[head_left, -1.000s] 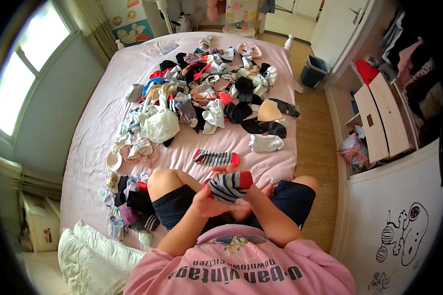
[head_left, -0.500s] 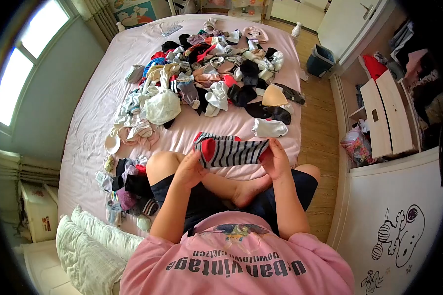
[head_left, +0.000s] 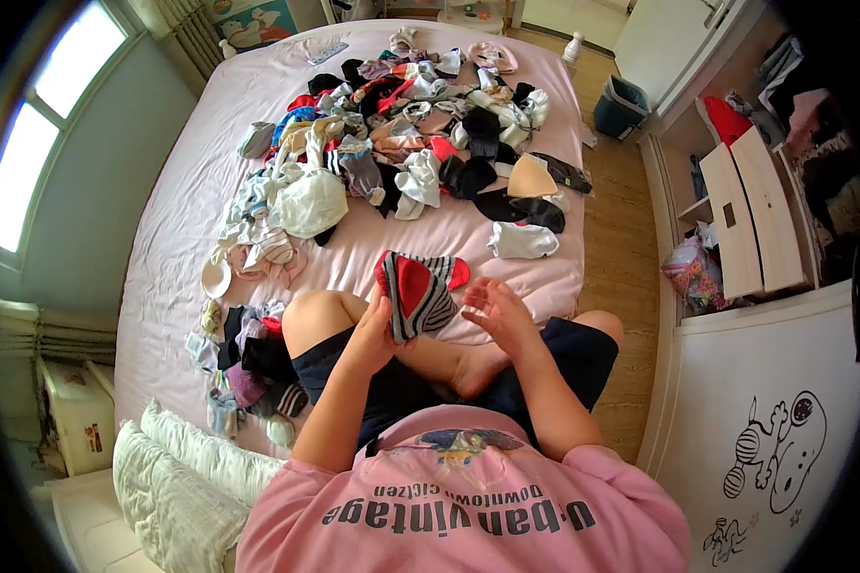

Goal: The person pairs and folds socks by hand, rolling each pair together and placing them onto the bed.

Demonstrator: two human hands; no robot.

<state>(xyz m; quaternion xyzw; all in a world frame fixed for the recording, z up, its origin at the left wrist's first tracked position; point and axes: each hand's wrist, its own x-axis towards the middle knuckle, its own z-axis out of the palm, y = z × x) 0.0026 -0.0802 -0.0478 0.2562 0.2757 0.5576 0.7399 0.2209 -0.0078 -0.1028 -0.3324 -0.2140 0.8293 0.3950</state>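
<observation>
Black-and-grey striped socks (head_left: pixel 428 307) with red heel and toe patches are gripped in my left hand (head_left: pixel 373 329), above my crossed legs. They look folded together, and one red end points to the right; whether there are one or two layers is hard to tell. My right hand (head_left: pixel 502 317) is just to the right of the socks, fingers apart and holding nothing. A white sock (head_left: pixel 523 241) lies on the bed beyond my right hand.
A big pile of mixed socks and small clothes (head_left: pixel 420 143) covers the middle of the bed (head_left: pixel 177 205). A smaller heap of socks (head_left: pixel 248 368) lies by my left knee. White pillows (head_left: pixel 177 487) are at lower left. A bin (head_left: pixel 622 107) stands on the floor at right.
The striped socks were stretched flat between both hands. Now they are folded over at my left hand, and my right hand has let go and moved slightly left, opening.
</observation>
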